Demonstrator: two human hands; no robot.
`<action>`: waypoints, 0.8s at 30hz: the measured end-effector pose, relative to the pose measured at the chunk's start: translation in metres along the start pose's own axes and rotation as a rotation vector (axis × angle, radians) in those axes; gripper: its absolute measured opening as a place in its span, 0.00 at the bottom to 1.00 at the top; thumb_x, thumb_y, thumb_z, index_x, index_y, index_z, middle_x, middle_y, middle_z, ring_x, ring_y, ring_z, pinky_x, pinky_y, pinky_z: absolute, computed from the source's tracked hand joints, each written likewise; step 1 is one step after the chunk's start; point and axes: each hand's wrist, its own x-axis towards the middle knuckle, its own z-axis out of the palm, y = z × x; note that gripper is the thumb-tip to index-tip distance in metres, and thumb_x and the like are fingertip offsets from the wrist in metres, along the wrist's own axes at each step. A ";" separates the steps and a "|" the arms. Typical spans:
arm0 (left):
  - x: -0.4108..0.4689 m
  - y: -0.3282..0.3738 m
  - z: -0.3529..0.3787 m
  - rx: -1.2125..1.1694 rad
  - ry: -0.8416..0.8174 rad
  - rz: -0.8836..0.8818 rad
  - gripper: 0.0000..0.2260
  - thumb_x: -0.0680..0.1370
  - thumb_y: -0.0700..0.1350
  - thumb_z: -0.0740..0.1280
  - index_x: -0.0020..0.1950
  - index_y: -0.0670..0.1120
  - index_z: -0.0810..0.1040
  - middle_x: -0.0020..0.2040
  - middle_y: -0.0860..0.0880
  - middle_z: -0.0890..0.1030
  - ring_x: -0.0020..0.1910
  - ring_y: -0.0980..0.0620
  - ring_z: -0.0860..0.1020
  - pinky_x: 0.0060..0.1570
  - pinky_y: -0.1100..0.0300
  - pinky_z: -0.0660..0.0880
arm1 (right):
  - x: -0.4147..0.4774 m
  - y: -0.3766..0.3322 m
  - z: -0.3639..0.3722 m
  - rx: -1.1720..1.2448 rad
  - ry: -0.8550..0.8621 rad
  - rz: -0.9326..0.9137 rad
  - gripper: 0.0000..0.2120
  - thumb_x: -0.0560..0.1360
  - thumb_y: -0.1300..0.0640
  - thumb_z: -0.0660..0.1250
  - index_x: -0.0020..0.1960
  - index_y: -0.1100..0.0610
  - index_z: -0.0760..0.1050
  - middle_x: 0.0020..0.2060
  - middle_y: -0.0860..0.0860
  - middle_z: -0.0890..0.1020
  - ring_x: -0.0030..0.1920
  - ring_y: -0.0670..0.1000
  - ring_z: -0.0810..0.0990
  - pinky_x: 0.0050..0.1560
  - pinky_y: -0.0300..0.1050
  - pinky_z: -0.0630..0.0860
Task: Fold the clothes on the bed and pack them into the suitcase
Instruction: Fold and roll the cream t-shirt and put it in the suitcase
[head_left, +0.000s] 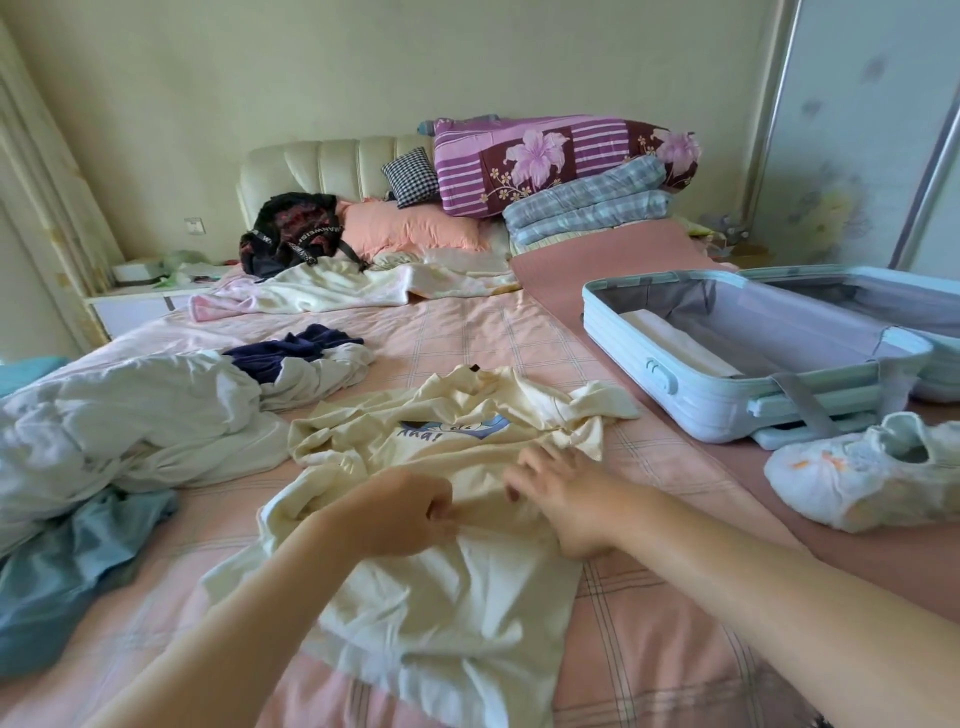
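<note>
Left hand pinches cream T-shirt near me, mid-bed; right hand rests on it, fingers spread. Suitcase lies open, right. My worry: the shirt's bunched, so folding now traps creases.

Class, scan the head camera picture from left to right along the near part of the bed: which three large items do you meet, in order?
crumpled teal-blue cloth garment → cream cotton T-shirt with a cartoon print → open pale-blue hard-shell suitcase
</note>
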 end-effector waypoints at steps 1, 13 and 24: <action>-0.011 0.001 -0.001 -0.002 -0.011 0.012 0.11 0.74 0.55 0.70 0.38 0.53 0.70 0.38 0.56 0.74 0.40 0.52 0.73 0.35 0.63 0.66 | -0.009 -0.009 0.002 -0.017 0.007 -0.041 0.27 0.68 0.63 0.67 0.63 0.48 0.63 0.60 0.51 0.64 0.64 0.54 0.65 0.63 0.48 0.67; -0.064 0.008 0.023 0.011 -0.066 0.117 0.06 0.74 0.50 0.72 0.48 0.53 0.77 0.43 0.59 0.73 0.48 0.54 0.75 0.46 0.62 0.69 | -0.045 -0.039 0.032 0.336 0.083 -0.062 0.07 0.78 0.55 0.67 0.53 0.52 0.82 0.51 0.51 0.83 0.54 0.54 0.79 0.58 0.50 0.73; -0.060 0.077 0.000 -0.746 -0.832 0.053 0.12 0.82 0.41 0.64 0.65 0.48 0.74 0.51 0.46 0.83 0.45 0.48 0.83 0.47 0.56 0.80 | -0.046 -0.002 -0.021 0.150 -0.825 0.410 0.09 0.78 0.59 0.68 0.39 0.59 0.79 0.29 0.52 0.79 0.29 0.53 0.76 0.31 0.39 0.75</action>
